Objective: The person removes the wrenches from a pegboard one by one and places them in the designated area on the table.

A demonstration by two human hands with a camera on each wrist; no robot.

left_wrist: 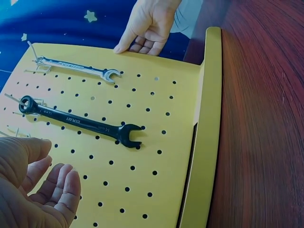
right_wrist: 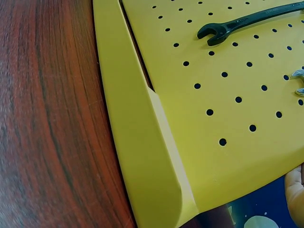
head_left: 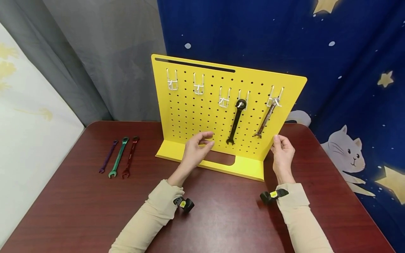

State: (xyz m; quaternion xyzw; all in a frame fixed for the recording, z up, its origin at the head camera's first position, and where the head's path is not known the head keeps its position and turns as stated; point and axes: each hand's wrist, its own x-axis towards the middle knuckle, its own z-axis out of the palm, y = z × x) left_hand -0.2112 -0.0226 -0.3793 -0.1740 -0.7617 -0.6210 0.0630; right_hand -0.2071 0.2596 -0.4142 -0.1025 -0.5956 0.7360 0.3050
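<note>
Left hand (head_left: 195, 149) hovers loosely curled, empty, just in front of the yellow pegboard (head_left: 202, 119) on the worktop (head_left: 95, 207). Right hand (head_left: 282, 153) grips the pegboard's right edge, fingers curled round it. Between the hands, black wrench (head_left: 236, 121) and silver wrench (head_left: 266, 118) hang on hooks. Three coloured wrenches (head_left: 119, 156) lie far left.

A pegboard (head_left: 202, 116) stands upright on the desk (head_left: 221, 218); two wrenches (head_left: 235, 121) hang on its right half, three wrenches (head_left: 119, 156) lie left of it.
</note>
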